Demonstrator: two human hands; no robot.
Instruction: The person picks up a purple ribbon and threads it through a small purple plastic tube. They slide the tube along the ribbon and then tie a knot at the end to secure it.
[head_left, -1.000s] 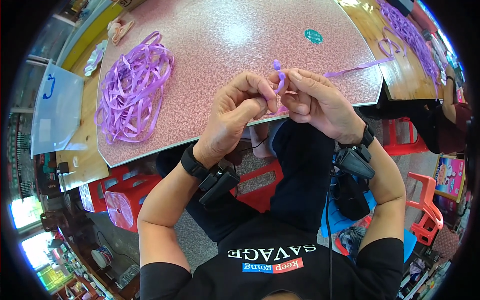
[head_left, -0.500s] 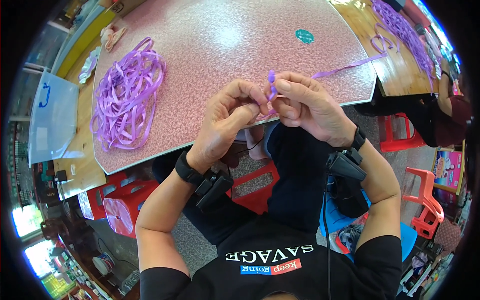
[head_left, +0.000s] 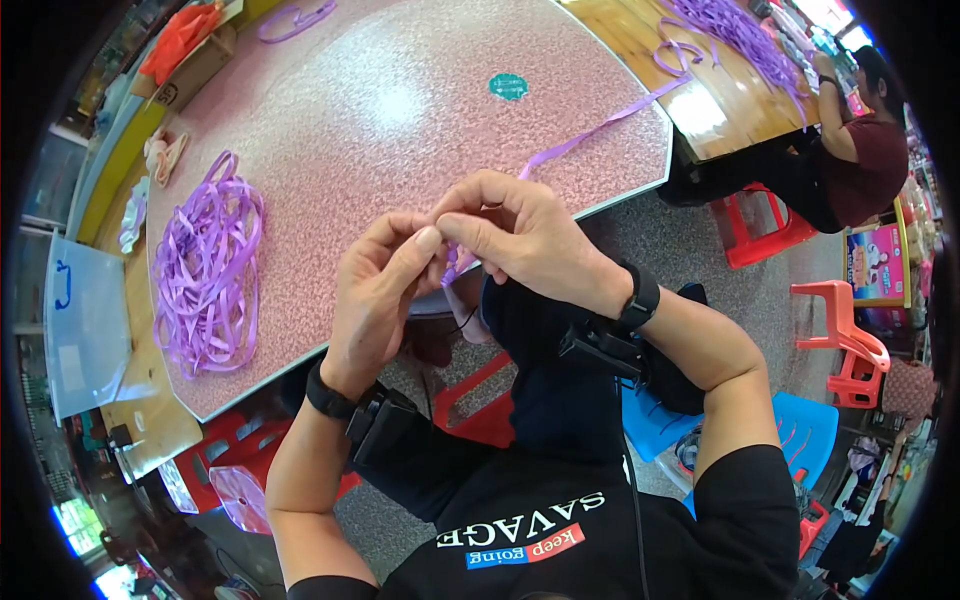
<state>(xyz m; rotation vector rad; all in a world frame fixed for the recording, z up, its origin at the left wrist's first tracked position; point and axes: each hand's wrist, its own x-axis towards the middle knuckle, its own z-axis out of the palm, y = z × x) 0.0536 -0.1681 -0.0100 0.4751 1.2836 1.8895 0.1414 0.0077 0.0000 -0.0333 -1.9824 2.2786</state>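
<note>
Purple ribbon [head_left: 600, 125] is running across the pink speckled table [head_left: 340, 190] into a person's bare hands, in the single view, from the head. The left hand [head_left: 380, 275] and right hand [head_left: 540, 245] are meeting at the table's near edge. Each is closing thumb and forefinger in a tight pinch, seemingly on the ribbon; the exact bit between the fingertips is hidden. A knotted section [head_left: 450, 268] is hanging just below the fingertips, between the hands; half a second ago it was sticking up above them. The right hand is now arching over it, so the fingers are probably working a different part of the ribbon. The view has swung too: a loose ribbon coil [head_left: 205, 275] is lying at left, and a co-worker [head_left: 868, 165] is showing more fully, sitting by a wooden table [head_left: 740, 115] at right.
</note>
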